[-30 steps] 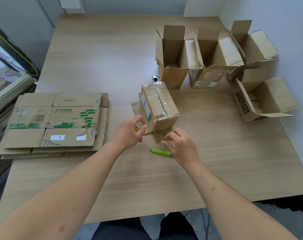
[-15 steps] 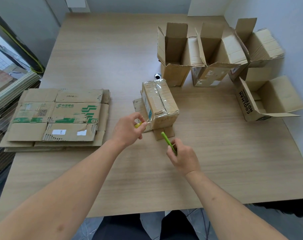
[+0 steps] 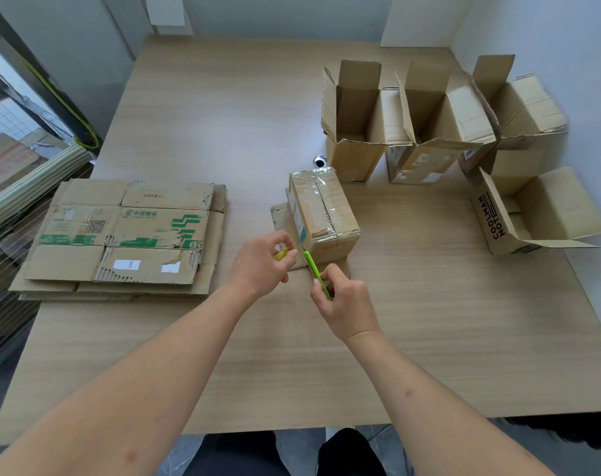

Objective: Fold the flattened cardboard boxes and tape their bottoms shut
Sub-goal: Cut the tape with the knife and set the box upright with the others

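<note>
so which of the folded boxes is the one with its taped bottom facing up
The small box right in front of the hands: shiny clear tape runs along its closed top face. The other four boxes, further back and right, all show open flaps.

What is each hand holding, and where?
Right hand grips the green cutter by its lower end. Left hand pinches something yellow, mostly hidden.
</note>
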The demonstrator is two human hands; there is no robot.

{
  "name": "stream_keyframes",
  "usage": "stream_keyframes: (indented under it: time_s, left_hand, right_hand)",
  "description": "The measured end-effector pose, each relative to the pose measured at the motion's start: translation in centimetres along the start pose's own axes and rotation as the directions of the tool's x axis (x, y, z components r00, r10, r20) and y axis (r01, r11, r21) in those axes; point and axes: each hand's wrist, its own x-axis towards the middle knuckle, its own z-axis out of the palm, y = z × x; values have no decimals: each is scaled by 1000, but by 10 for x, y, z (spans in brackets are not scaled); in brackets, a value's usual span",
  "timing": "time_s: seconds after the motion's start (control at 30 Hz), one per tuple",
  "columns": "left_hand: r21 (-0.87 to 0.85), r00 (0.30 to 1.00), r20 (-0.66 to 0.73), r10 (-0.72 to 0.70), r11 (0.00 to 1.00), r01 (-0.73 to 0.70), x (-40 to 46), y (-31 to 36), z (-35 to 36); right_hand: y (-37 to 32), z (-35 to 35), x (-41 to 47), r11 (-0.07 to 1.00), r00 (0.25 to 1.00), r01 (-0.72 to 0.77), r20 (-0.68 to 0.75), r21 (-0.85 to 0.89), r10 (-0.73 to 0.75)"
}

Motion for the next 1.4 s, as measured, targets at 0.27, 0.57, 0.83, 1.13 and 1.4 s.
stream_keyframes:
  time_s: [0.27, 0.57, 0.83, 1.13, 1.4]
  left_hand:
    - [-1, 1000, 14, 4, 1000, -4, 3, 0, 3]
    - [-80, 1000, 23, -7, 997, 9, 5, -3, -5]
    - [-85, 998, 65, -21, 996, 26, 3, -6, -11]
    - [-99, 996, 87, -30, 994, 39, 9, -8, -14]
    - [-103, 993, 112, -33, 994, 44, 15, -11, -15]
  right_hand:
    - [3, 4, 5, 989, 992, -49, 106, -142, 64]
    - [23, 4, -3, 921, 928, -44, 326, -387, 182]
    - [26, 8, 3, 902, 918, -126, 296, -413, 263]
    - [1, -3, 41, 970, 986, 91, -116, -225, -119]
    - [-19, 5, 74, 957, 994, 8, -100, -289, -38]
